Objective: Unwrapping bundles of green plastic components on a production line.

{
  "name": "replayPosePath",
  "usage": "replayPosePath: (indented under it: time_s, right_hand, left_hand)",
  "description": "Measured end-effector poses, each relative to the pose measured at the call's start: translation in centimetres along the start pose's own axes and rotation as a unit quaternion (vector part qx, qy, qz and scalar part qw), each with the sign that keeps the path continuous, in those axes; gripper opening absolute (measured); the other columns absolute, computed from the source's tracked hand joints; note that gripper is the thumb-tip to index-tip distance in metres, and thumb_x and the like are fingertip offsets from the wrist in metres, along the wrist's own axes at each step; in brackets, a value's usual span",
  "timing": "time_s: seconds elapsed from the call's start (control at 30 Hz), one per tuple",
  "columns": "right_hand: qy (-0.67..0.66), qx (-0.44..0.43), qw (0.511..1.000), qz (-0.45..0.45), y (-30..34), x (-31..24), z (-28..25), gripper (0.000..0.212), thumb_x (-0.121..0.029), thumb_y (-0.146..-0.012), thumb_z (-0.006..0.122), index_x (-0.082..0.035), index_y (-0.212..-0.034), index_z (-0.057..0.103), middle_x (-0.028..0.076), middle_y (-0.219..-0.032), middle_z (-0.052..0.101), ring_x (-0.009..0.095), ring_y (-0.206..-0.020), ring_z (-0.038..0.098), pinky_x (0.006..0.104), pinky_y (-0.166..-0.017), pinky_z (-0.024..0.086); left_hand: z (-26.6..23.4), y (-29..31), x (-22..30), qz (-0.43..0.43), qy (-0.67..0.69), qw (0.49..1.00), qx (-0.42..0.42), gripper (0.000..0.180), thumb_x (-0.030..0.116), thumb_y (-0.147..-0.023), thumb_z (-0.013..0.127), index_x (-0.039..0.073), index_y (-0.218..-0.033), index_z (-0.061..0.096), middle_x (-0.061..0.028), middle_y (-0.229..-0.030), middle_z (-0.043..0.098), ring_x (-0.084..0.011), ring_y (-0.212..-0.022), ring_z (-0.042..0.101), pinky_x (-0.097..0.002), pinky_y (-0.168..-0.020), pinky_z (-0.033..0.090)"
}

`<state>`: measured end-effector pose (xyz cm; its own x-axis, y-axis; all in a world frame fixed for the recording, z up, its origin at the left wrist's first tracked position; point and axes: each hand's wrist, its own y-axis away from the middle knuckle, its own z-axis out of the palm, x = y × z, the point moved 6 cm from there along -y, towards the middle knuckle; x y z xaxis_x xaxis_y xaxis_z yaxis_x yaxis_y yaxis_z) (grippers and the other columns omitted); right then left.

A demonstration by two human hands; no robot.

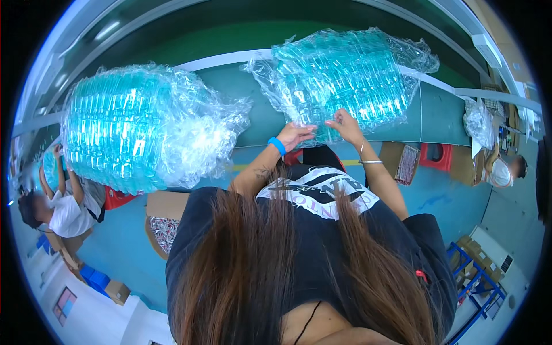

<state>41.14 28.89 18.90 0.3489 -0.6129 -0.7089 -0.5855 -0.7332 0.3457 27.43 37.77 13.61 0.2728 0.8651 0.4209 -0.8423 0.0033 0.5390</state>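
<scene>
In front of me on the green table (pixel 448 126) lies a bulky pack of translucent teal plastic pieces (pixel 351 75), stacked in rows inside loose clear film. My left hand (pixel 295 137), with a blue band at the wrist, is at the pack's near edge, its fingers closed against the film and teal plastic there. A little to its right, my right hand (pixel 345 126) is raised over the same edge with thumb and fingertips drawn together. What lies between those fingertips is too small to tell.
A second film-wrapped teal pack (pixel 115 126) fills the table's left side. Beneath the near edge stand a carton of small parts (pixel 164 233), another carton (pixel 399 163) and a red stool (pixel 435 156). One person (pixel 72 215) works at far left, another (pixel 501 171) at far right.
</scene>
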Motion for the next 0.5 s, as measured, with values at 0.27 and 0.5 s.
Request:
replayPosePath:
  time_s: [0.27,0.5]
  right_hand:
    - [0.041,-0.002,0.999,0.015,0.2,-2.2,0.0,0.036,-0.027,-0.066,0.065,-0.003,-0.087,0.047,0.008,-0.069,0.049,0.017,-0.063,0.047,0.0283,-0.059,0.038]
    - [0.350,0.024,0.897,-0.271,2.7,-9.4,1.4,0.037,-0.038,-0.065,0.059,-0.006,-0.084,0.053,0.008,-0.065,0.053,0.023,-0.063,0.052,0.0340,-0.063,0.036]
  left_hand:
    - [0.2,-0.9,-0.6,0.003,0.070,0.996,-0.046,0.014,0.006,-0.076,0.053,0.005,-0.090,0.053,-0.0081,-0.091,0.057,-0.0151,-0.083,0.053,-0.0334,-0.075,0.044]
    - [0.9,-1.2,0.2,0.024,0.023,0.999,-0.017,0.010,0.005,-0.076,0.052,0.003,-0.086,0.052,-0.0081,-0.086,0.057,-0.0171,-0.079,0.054,-0.0358,-0.072,0.046]
